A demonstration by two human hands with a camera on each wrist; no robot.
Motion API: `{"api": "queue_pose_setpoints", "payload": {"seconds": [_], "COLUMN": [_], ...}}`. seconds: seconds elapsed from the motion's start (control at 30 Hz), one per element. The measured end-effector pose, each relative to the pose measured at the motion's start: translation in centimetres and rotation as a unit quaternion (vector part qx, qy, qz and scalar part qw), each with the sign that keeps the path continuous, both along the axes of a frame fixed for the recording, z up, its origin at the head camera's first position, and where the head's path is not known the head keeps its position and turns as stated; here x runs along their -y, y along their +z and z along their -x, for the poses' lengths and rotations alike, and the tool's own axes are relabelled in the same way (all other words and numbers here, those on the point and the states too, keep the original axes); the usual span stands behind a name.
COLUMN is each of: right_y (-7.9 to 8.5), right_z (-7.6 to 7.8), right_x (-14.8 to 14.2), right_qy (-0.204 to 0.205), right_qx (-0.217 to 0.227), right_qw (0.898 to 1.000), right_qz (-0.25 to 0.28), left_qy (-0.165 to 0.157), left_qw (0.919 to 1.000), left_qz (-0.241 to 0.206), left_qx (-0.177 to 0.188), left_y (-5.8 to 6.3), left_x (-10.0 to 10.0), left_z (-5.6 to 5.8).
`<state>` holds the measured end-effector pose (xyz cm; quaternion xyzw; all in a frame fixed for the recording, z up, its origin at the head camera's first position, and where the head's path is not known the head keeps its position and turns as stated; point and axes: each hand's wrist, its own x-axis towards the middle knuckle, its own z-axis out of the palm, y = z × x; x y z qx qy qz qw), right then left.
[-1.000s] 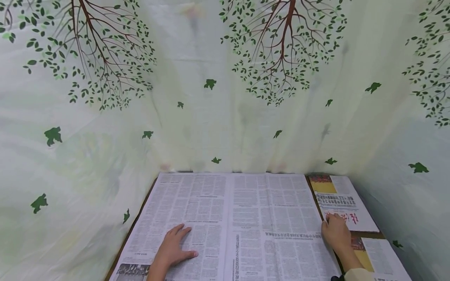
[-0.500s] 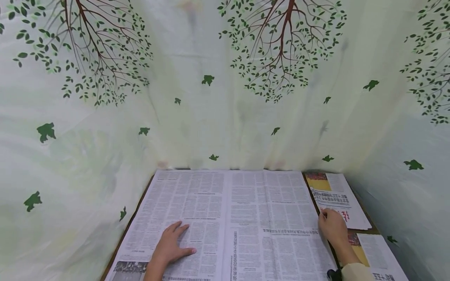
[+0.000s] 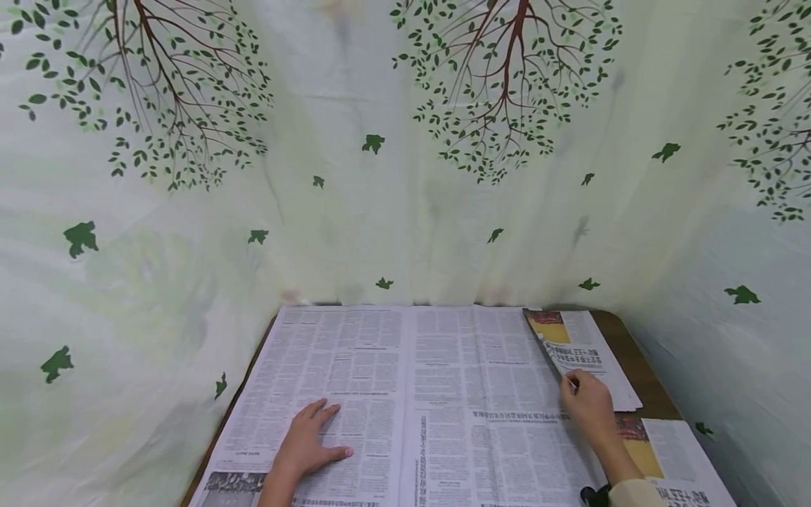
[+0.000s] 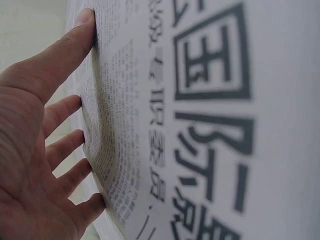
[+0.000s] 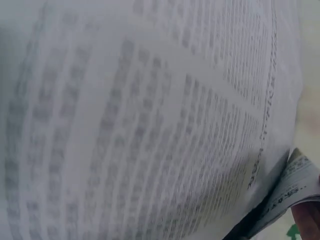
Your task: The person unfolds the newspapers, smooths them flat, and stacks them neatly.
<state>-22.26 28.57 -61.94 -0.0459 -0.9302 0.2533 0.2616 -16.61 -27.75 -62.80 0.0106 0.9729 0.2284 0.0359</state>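
A large newspaper (image 3: 443,373) lies spread flat, with a fold line down its middle. My left hand (image 3: 307,443) rests on its left half, fingers and thumb spread; in the left wrist view the fingertips of that hand (image 4: 60,125) touch the printed sheet. At the right, my right hand (image 3: 591,405) pinches the left edge of a folded newspaper (image 3: 586,334) with a yellow and red picture corner. This folded paper overlaps the right margin of the spread sheet. The right wrist view catches only its curled corner (image 5: 295,182) and part of a finger (image 5: 307,220).
A second folded newspaper (image 3: 687,454) lies nearer on the right, partly behind the right forearm. Brown tabletop (image 3: 636,355) shows at the far right. A pale cloth (image 3: 418,225) printed with trees and leaves hangs behind and around the table.
The right hand has drawn the folded newspaper leftward, from beside the spread sheet onto its right margin, baring brown tabletop. The left hand has stayed in place on the sheet.
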Motion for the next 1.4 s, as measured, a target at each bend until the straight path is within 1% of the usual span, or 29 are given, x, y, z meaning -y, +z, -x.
{"api": "queue_pose_setpoints", "payload": {"seconds": [0.17, 0.33, 0.57, 0.67, 0.77, 0.97, 1.17, 1.27, 1.4], "right_y": [0.2, 0.4, 0.4, 0.3, 0.1, -0.6, -1.0, -1.0, -1.0], "right_z": [-0.4, -0.4, -0.2, -0.2, -0.4, -0.9, -1.3, -1.7, -2.1], "right_x": [1.4, 2.9, 5.3, 6.4, 7.5, 9.9, 12.8, 14.1, 15.6], "right_qy": [0.019, 0.044, 0.081, 0.093, 0.103, 0.128, 0.146, 0.151, 0.165], "right_qx": [-0.016, -0.040, -0.045, -0.040, -0.033, -0.023, 0.003, 0.013, 0.019], "right_qw": [1.000, 0.998, 0.996, 0.995, 0.994, 0.991, 0.987, 0.986, 0.983], "right_qz": [0.001, 0.003, -0.012, -0.017, -0.012, 0.018, 0.062, 0.073, 0.074], "left_qy": [-0.002, 0.004, 0.006, 0.008, 0.012, 0.011, 0.014, 0.012, 0.012], "left_qw": [1.0000, 1.0000, 1.0000, 1.0000, 0.9999, 0.9999, 0.9999, 0.9999, 0.9999], "left_qz": [-0.006, -0.001, -0.004, -0.005, -0.005, -0.009, -0.007, -0.006, -0.004], "left_qx": [0.008, -0.001, 0.002, -0.001, 0.005, -0.001, 0.003, 0.004, 0.004], "left_y": [0.0, -0.1, 0.2, 0.3, 0.4, 0.0, -0.1, 0.1, 0.3], "left_x": [-0.2, -0.2, 0.0, 0.1, 0.0, -0.2, -0.2, -0.2, -0.2], "left_z": [-0.1, 0.1, 0.3, 0.4, 0.3, 0.1, 0.0, 0.0, 0.0]}}
